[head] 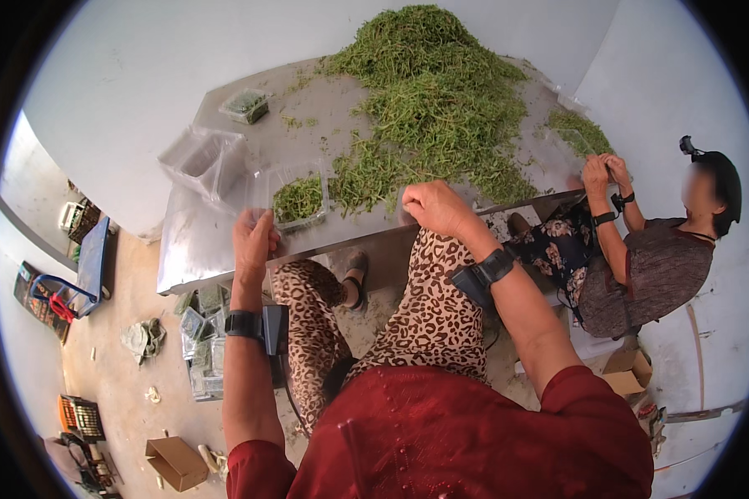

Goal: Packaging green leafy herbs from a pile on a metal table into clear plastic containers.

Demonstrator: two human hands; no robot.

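Note:
An open clear plastic clamshell box [317, 215] sits at the table's front edge, with green leafy stems [298, 198] in its tray. My left hand [254, 240] is at the front left corner of this box, beside its lid; whether the fingers grip the plastic is hard to see. Farther right, my right hand [437, 206] hovers near the table edge with curled fingers, and its fingertips are partly hidden. Just beyond it, a large heap of green stems [440, 106] spreads back across the metal table [193, 234].
Stacked empty clear boxes [203, 159] and a filled box [247, 106] stand on the left. At right, a co-worker [649, 268] handles something by a smaller green pile [577, 131]. Packed boxes [206, 349], a cardboard box [176, 463] and a blue trolley [90, 268] are on the floor.

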